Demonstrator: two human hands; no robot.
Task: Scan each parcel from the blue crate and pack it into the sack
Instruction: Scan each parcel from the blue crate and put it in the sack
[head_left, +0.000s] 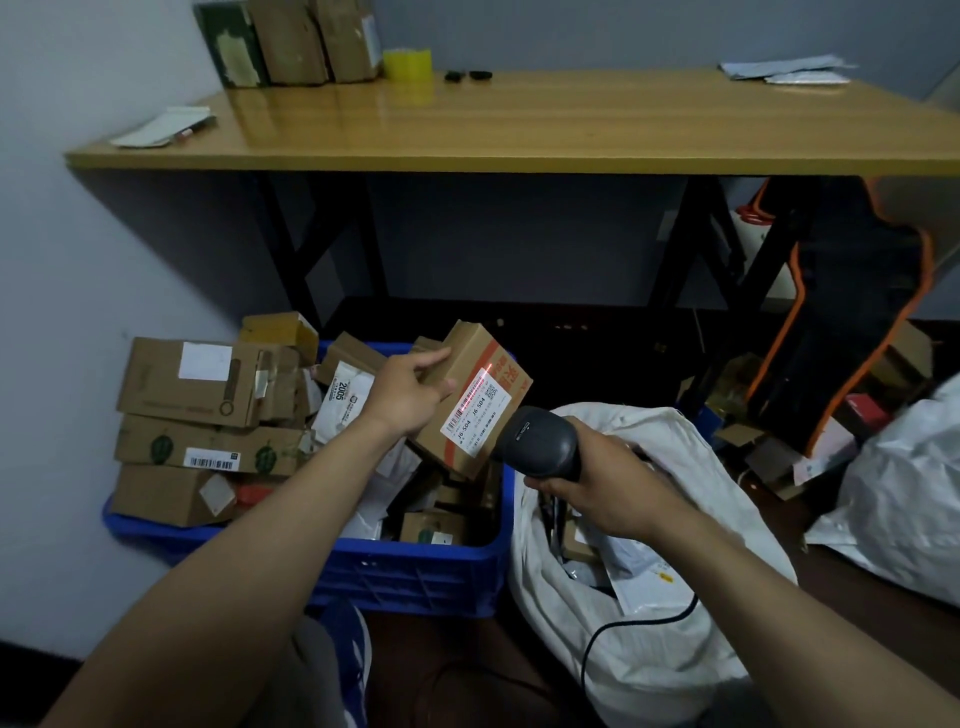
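Note:
My left hand grips a small brown cardboard parcel by its left side and holds it tilted above the blue crate. The parcel's white label faces me, and a red scan line crosses it. My right hand grips a black corded barcode scanner, whose head points at the label from just below and to the right. The crate on the floor holds several cardboard boxes and white mailers. To the crate's right the white sack stands open with parcels inside it.
A wooden table spans the back, with boxes, a yellow tape roll and papers on top. Its black legs stand behind the crate. At right there is a black and orange bag, loose cardboard, and another white sack.

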